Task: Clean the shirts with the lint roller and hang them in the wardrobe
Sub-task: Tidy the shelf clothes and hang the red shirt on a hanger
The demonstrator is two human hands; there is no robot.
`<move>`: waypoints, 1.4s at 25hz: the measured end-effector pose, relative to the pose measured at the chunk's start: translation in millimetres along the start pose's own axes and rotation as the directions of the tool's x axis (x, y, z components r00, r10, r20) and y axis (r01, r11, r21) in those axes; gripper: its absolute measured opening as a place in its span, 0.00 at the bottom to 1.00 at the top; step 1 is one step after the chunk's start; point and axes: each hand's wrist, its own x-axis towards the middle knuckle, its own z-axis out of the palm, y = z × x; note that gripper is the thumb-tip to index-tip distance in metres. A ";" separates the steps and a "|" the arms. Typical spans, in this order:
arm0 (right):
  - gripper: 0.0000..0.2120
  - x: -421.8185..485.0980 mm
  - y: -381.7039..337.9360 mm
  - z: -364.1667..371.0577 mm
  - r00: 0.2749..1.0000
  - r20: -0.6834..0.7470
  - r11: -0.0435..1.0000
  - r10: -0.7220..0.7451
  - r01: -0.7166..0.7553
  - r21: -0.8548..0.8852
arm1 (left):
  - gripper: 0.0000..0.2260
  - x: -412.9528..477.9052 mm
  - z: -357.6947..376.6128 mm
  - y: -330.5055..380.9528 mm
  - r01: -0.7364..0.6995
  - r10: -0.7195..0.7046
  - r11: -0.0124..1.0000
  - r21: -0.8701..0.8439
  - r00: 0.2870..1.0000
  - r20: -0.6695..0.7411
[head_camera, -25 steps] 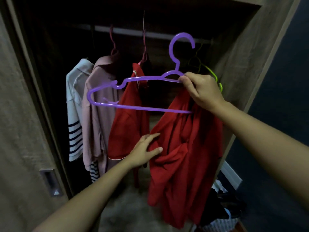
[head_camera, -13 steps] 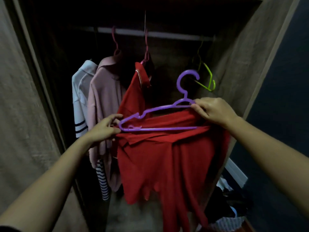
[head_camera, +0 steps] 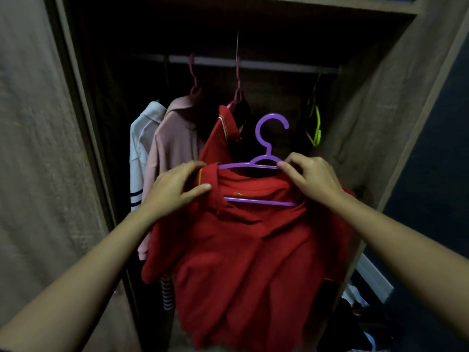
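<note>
- Pinching the collar of a red polo shirt [head_camera: 241, 250], the left hand [head_camera: 175, 191] has its thumb and fingers [head_camera: 195, 165] closed on the cloth at the left end of a purple plastic hanger [head_camera: 261, 202].
- The right hand [head_camera: 313, 180] grasps that hanger's right shoulder, its fingers curled round the plastic just beside the base of the hook.
- The shirt is draped over the hanger. Its collar covers the hanger's left arm, the lower bar shows across the neck opening, and the body hangs below in loose folds.
- The hanger's hook stands upright, below and apart from the grey metal rail [head_camera: 266, 66] of the brown wooden wardrobe [head_camera: 380, 123].
- Behind the hanger and to its left, a second red shirt [head_camera: 218, 146], a pale pink shirt [head_camera: 175, 141] and a white shirt with dark sleeve stripes [head_camera: 140, 143] hang inside the wardrobe.
- Behind it to the right hangs a yellow-green hanger [head_camera: 316, 128].
- Far below the hanger to the right lies a dim heap of clothes [head_camera: 368, 326].
</note>
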 end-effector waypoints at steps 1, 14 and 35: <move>0.18 0.4 -0.8 -1.4 1.000 0.008 0.999 0.005 -0.006 0.052 | 0.22 2.2 -3.9 0.5 0.001 0.000 0.998 -0.066 1.000 0.014; 0.09 -0.2 31.7 -25.5 0.961 0.264 0.787 0.083 -0.225 0.574 | 0.13 21.7 -46.8 -8.9 0.104 -0.144 0.739 -0.666 0.990 -0.005; 0.19 21.2 17.3 -23.7 0.989 0.074 0.984 0.132 -0.139 0.107 | 0.23 39.0 -69.6 11.6 0.064 -0.024 0.963 -0.263 0.988 0.153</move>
